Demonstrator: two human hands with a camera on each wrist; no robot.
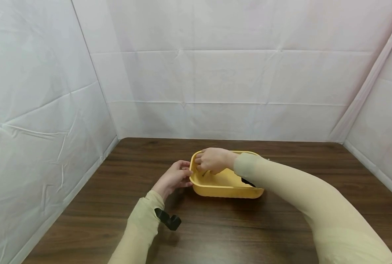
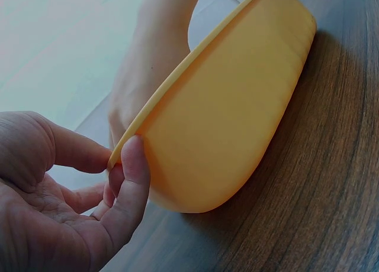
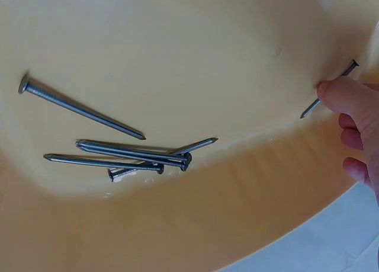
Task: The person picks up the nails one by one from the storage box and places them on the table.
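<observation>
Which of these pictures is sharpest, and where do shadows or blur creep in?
Right wrist view is sharpest: the nails in the yellow tray look crisp, with faint shadows. Left wrist view: the left hand is soft and the background washed out. Head view: even light, a soft shadow under the tray on the table.

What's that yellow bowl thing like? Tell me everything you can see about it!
The yellow tub is a shallow, smooth dish that looks like plastic, with rounded corners and a thin rolled rim. It sits on the brown wooden table. The left hand holds its rim at the left end, thumb on the edge. The right hand reaches inside and pinches one nail against the inner wall. Several more grey nails lie loose on the bottom.
</observation>
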